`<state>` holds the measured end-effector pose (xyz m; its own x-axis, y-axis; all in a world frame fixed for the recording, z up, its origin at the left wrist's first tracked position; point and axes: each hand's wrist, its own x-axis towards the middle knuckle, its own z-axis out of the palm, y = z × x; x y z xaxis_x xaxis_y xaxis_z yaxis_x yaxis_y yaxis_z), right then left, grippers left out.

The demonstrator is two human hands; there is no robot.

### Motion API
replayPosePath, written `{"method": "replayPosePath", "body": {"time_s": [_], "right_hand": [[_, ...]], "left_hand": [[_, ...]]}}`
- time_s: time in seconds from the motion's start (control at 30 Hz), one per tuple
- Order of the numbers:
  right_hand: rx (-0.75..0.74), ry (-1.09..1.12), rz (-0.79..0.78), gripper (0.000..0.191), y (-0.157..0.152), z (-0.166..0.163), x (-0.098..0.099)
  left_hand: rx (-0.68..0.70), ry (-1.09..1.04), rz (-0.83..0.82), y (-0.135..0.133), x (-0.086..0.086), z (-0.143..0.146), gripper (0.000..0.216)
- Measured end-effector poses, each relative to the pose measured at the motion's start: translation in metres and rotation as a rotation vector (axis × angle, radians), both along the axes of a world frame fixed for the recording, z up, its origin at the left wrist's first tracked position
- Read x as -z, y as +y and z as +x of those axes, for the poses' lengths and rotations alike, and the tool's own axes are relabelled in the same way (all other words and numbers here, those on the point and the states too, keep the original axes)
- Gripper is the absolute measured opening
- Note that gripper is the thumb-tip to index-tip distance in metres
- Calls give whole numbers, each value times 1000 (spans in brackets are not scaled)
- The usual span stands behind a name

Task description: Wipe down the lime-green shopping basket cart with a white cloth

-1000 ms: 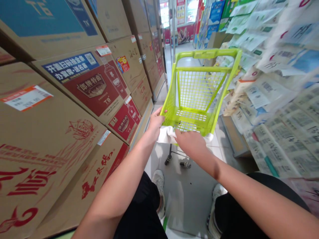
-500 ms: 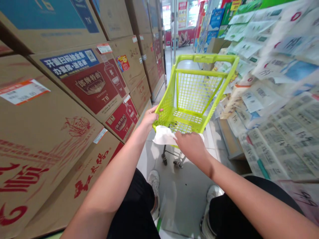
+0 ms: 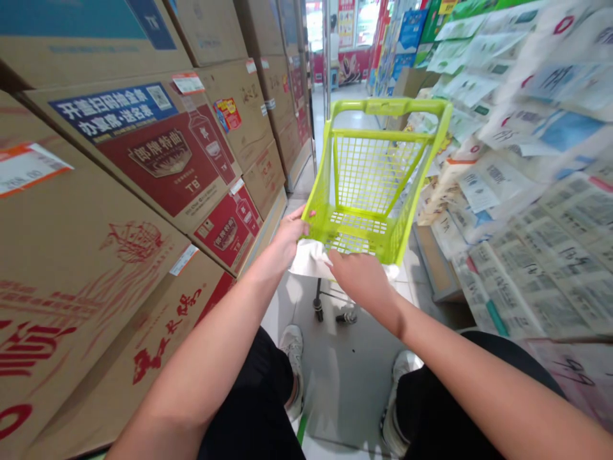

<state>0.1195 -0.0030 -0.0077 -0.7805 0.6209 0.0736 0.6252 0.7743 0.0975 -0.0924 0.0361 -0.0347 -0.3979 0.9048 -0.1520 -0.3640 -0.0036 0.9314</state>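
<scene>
Green cart point(image 3: 364, 235) is gripped at its near-left side by the left hand point(image 3: 288, 234); the right hand point(image 3: 361, 275) clutches white cloth point(image 3: 309, 259).

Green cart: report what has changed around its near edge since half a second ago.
The right hand has shifted slightly left along the near edge of the green cart, and the white cloth has moved with it, toward the left hand. Nothing was newly grasped or released; the left hand still holds the cart's left side.
</scene>
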Motion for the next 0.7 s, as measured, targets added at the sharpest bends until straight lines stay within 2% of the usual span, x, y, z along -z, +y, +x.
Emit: {"method": "replayPosePath", "body": {"time_s": [0.07,0.17,0.3,0.47,0.6,0.7], "right_hand": [[-7,-2,0,33,2,0,1],[-31,10,24,29,3,0,3],[-60,38,103,24,8,3,7],[-71,11,96,32,22,15,8],[-121,-25,82,36,44,38,5],[-177,-34,74,40,66,58,2]], "left_hand": [[-38,64,-10,5,-1,-13,68],[-85,94,28,3,0,-10,69],[-98,37,82,-7,0,18,68],[-167,7,93,-12,-4,48,57],[-219,7,129,-15,-2,69,44],[-254,-7,144,-16,3,86,51]]}}
